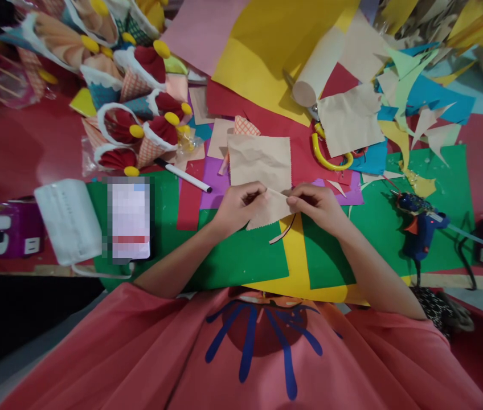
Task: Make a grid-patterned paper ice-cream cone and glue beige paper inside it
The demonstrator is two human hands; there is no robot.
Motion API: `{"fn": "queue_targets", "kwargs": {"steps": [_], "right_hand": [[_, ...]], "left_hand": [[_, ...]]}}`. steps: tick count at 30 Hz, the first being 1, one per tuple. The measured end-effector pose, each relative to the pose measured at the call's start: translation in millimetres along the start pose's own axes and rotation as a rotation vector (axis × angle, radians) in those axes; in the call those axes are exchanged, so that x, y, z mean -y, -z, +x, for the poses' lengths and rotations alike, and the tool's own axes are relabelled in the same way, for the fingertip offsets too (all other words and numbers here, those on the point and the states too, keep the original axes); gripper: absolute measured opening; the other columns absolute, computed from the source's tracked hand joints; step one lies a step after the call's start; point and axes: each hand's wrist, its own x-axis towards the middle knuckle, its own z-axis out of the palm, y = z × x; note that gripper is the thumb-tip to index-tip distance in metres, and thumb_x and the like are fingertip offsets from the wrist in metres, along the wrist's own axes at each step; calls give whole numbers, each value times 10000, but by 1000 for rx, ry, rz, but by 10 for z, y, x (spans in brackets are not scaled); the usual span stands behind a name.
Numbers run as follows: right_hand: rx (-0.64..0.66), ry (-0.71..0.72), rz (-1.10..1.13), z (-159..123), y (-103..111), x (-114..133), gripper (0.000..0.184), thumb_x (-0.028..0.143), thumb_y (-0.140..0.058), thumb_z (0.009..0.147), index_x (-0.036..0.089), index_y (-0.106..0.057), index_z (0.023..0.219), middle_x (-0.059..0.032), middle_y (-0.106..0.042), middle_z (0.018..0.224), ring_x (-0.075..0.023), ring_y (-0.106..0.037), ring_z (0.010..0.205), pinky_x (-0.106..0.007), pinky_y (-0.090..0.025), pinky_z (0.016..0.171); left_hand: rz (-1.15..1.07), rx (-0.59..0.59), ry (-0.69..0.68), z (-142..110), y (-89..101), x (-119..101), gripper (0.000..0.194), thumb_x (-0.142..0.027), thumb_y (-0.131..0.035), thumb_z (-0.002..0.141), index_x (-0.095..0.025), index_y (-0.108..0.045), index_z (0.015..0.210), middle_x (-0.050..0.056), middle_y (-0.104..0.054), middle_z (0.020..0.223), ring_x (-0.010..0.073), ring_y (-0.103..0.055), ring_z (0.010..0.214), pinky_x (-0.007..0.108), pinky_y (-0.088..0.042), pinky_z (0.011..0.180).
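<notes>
Between both hands is a small beige fabric piece point(270, 210) with zigzag-cut edges. My left hand point(244, 208) pinches its upper left part between thumb and fingers. At its right edge, my right hand point(316, 206) has thumb and fingertips closed on the fabric. Just behind lies another beige fabric square point(260, 162), wrinkled and with the same zigzag edge; whether the two are joined I cannot tell. A thin curled strip point(282, 230) shows below the held piece. Green sheets point(233, 256) lie beneath my hands.
Fabric cones point(156, 134) with yellow pompoms crowd the back left. A marker point(188, 176), phone point(129, 219) and white power bank point(68, 219) lie left. Yellow-handled scissors point(331, 162) sit partly under fabric. A blue glue gun point(423, 230) lies right, near colourful scraps point(416, 97).
</notes>
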Motion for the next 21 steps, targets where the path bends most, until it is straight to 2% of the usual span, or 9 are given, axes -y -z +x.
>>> {"fn": "queue_targets", "kwargs": {"steps": [5, 8, 10, 11, 13, 15, 18, 21], "right_hand": [[-9, -76, -5, 14, 105, -29, 257, 407, -643, 828, 191, -619, 691, 10, -606, 655, -113, -511, 611, -252, -388, 578], [-244, -86, 84, 16, 87, -91, 296, 423, -634, 831, 201, -577, 644, 14, -580, 632, -107, -495, 588, -250, -396, 565], [-412, -80, 216, 12, 16, -125, 311, 478, -614, 837, 214, -565, 680, 5, -611, 707, -98, -499, 578, -247, -417, 556], [-437, -83, 292, 9, -31, -134, 300, 516, -617, 825, 226, -579, 756, -2, -634, 793, -93, -511, 584, -244, -435, 556], [-384, -104, 414, 0, -133, -135, 386, 585, -662, 762, 254, -582, 942, -9, -642, 942, -90, -546, 615, -243, -477, 578], [-277, -120, 470, -10, -223, -112, 515, 616, -721, 688, 259, -568, 1027, -6, -637, 930, -104, -579, 660, -251, -505, 618], [-186, -128, 439, -26, -308, -68, 467, 566, -784, 644, 222, -602, 902, 8, -626, 768, -129, -599, 709, -261, -509, 667], [-206, -165, 359, -38, -334, -54, 376, 532, -749, 702, 193, -586, 705, 16, -588, 651, -117, -557, 634, -263, -476, 622]], "left_hand": [[-31, -118, -40, 44, 62, 40, 283, -299, -579, 770, -187, -449, 545, -53, -312, 518, 74, -276, 481, 243, -219, 443], [-65, -174, -47, 57, 49, 71, 345, -345, -611, 790, -187, -432, 542, -53, -305, 514, 72, -275, 480, 244, -216, 442], [-80, -214, -53, 47, 8, 89, 393, -420, -624, 813, -190, -433, 559, -53, -316, 518, 73, -296, 484, 241, -237, 444], [-85, -230, -54, 38, -17, 95, 413, -461, -623, 823, -192, -438, 570, -54, -325, 520, 74, -308, 484, 240, -249, 444], [-95, -244, -46, 15, -70, 103, 442, -528, -609, 837, -196, -449, 592, -55, -342, 524, 74, -334, 480, 236, -273, 439], [-119, -249, -36, -8, -113, 104, 457, -561, -603, 837, -195, -462, 603, -56, -369, 525, 70, -362, 479, 225, -296, 433], [-165, -209, -8, -38, -151, 96, 459, -566, -631, 815, -187, -487, 602, -55, -419, 528, 63, -410, 484, 198, -340, 436], [-215, -103, 57, -57, -161, 78, 427, -549, -658, 798, -179, -524, 633, -58, -476, 521, 57, -470, 465, 178, -374, 437]]}}
